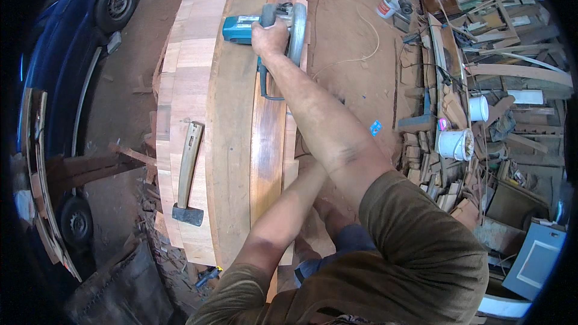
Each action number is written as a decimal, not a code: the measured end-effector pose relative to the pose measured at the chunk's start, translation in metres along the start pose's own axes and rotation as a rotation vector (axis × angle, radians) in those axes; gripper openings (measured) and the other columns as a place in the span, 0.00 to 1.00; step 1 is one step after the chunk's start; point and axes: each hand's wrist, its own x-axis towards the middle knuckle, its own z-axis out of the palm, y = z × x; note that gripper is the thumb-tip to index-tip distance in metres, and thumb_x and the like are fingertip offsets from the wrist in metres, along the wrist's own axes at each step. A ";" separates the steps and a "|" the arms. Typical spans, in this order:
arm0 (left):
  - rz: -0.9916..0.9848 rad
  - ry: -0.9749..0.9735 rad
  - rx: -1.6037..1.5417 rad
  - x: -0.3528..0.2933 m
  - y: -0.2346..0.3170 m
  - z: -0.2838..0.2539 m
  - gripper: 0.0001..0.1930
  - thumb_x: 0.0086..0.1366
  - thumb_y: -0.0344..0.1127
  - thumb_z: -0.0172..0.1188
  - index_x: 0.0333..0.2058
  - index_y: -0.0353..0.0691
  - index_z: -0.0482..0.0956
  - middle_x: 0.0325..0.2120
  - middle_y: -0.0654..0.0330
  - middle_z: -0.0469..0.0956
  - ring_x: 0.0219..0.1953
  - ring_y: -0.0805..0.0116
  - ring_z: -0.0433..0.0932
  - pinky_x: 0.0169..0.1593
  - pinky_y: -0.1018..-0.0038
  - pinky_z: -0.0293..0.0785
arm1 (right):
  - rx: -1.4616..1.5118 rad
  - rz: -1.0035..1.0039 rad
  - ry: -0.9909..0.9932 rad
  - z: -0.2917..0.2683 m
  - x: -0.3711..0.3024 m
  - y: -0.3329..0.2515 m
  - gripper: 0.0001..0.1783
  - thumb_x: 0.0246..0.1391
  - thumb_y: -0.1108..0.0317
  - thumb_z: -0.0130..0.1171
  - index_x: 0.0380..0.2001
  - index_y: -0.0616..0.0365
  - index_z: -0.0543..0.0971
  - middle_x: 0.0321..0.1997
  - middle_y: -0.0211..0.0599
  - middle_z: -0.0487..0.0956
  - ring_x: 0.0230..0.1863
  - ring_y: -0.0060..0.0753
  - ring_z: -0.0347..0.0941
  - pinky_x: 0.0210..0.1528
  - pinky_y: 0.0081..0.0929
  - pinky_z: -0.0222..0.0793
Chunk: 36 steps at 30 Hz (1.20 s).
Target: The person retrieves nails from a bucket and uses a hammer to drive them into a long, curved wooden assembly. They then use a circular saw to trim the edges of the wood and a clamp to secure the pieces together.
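Observation:
My right hand (269, 37) is closed around the handle of a teal circular saw (241, 29), whose rounded grey guard (298, 33) is on its right side. The saw rests at the far right of a long workpiece of joined wooden planks (238, 102), over a darker, shiny strip (268, 144). A black cord loops down from the saw. My left forearm (289, 204) passes beneath my right arm, which hides the left hand. On the left planks lies a wooden-handled tool (190, 162) with a dark metal head, perhaps a hatchet or hammer.
A blue vehicle (60, 72) stands on the left, near upright boards (41, 174). On the right are piled wood offcuts (500, 24), white buckets (456, 144) and a light blue panel (534, 259). A pale cord (361, 54) crosses the dirt floor.

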 end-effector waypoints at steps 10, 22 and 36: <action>-0.296 0.476 -0.959 -0.034 -0.088 -0.125 0.24 0.72 0.42 0.58 0.61 0.39 0.69 0.63 0.51 0.67 0.66 0.61 0.67 0.66 0.60 0.67 | 0.019 -0.064 0.023 0.011 0.018 0.013 0.29 0.44 0.65 0.68 0.47 0.75 0.77 0.47 0.63 0.81 0.53 0.59 0.77 0.59 0.42 0.70; 0.218 0.697 -1.293 -0.040 -0.083 -0.114 0.14 0.65 0.42 0.67 0.47 0.50 0.78 0.53 0.63 0.78 0.58 0.66 0.76 0.62 0.59 0.73 | 0.025 -0.089 0.049 0.025 0.051 0.023 0.15 0.48 0.66 0.66 0.35 0.68 0.80 0.32 0.47 0.83 0.32 0.40 0.81 0.38 0.38 0.76; 0.273 0.695 -1.282 0.030 -0.057 -0.091 0.20 0.58 0.45 0.73 0.45 0.48 0.77 0.45 0.64 0.78 0.49 0.63 0.75 0.57 0.61 0.73 | 0.025 0.023 -0.055 0.013 0.057 -0.023 0.25 0.46 0.66 0.69 0.46 0.71 0.78 0.47 0.60 0.81 0.52 0.57 0.78 0.57 0.43 0.71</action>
